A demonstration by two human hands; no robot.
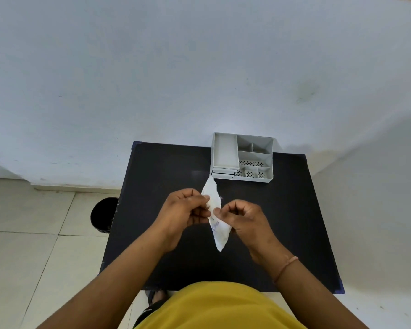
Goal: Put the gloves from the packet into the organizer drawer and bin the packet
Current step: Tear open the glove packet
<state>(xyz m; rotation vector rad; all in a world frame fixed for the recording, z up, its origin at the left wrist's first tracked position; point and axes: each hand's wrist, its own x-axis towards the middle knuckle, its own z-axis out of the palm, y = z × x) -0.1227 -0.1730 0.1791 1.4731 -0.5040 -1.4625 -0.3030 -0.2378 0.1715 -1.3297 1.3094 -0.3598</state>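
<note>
packet (216,219) print blurred, bin (102,214) partly behind table (166,172)

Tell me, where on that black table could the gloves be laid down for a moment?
The table is bare left of the grey organizer, and along its right edge beside the right hand. It is crowded only at the middle, where both hands hold the packet, and at the organizer's back corner.

Our two bare forearms reach forward, wrists close together. Our left hand (183,210) and right hand (242,217) both pinch the packet (217,224), fingers curled.
</note>
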